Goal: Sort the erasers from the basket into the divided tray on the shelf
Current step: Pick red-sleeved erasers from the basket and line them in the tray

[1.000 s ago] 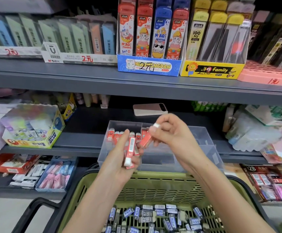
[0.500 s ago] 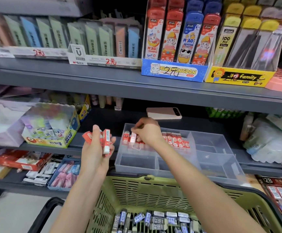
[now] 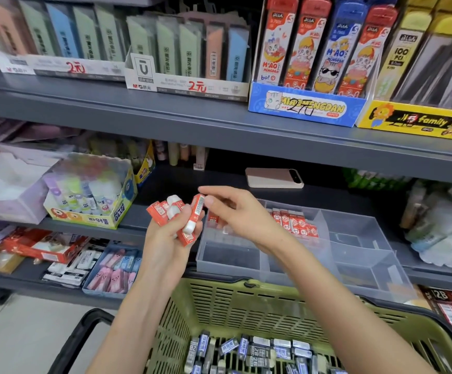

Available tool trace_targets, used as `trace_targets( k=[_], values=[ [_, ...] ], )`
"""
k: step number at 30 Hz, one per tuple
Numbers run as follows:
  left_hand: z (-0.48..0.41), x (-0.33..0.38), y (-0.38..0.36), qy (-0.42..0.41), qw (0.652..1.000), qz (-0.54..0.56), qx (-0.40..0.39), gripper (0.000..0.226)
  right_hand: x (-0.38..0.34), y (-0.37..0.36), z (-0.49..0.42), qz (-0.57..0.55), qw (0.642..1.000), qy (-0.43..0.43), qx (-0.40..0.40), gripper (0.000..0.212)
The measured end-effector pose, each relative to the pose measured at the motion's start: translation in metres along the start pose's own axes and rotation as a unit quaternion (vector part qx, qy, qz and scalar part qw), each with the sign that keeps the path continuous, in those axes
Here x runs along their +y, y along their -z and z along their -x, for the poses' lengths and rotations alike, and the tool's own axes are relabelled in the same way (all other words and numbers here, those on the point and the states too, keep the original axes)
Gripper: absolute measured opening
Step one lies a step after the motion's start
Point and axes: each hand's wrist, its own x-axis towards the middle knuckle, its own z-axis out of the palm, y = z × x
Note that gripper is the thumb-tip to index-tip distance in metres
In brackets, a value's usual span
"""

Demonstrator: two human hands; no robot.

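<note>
Blue-sleeved erasers point(image 3: 257, 349) marked "2B" lie in the green basket point(image 3: 219, 300). Above it, the left grip point(image 3: 165, 238) clasps red-sleeved erasers point(image 3: 160, 211), and the right grip point(image 3: 235, 214) pinches one's top end. Beyond, the divided tray point(image 3: 354, 230) holds a red row point(image 3: 295, 225). Farther off are a "POWER GLUE" box point(image 3: 117, 211) and a "MIAOMENGDAN" box point(image 3: 308, 106).
</note>
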Motion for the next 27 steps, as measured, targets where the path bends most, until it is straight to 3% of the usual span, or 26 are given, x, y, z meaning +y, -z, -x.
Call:
trace_targets(
  k=[6,9,12,18,21,27],
  values=[
    [0.003,-0.004,-0.001,-0.008,0.998,-0.051,-0.022,0.027,-0.013,0.018,0.014,-0.057,0.998,-0.005,-0.036,0.016],
    [0.003,-0.003,-0.001,-0.013,0.999,-0.047,-0.004,0.027,-0.007,0.037,0.018,-0.080,0.996,-0.017,0.038,0.016],
    [0.003,-0.002,0.000,-0.020,0.999,-0.048,0.012,0.032,0.009,0.053,0.015,0.019,0.983,-0.055,0.176,0.020],
    [0.007,-0.003,0.000,-0.009,0.998,-0.062,0.007,0.037,0.034,0.030,0.000,0.185,0.952,-0.069,0.233,0.024],
    [0.007,-0.004,0.001,-0.007,0.998,-0.068,0.005,0.039,0.036,0.021,-0.004,0.237,0.945,-0.097,0.201,0.023],
    [0.006,-0.003,0.001,-0.012,0.998,-0.066,0.001,0.039,0.023,0.033,-0.007,0.237,0.958,-0.161,0.019,0.026]
  ],
)
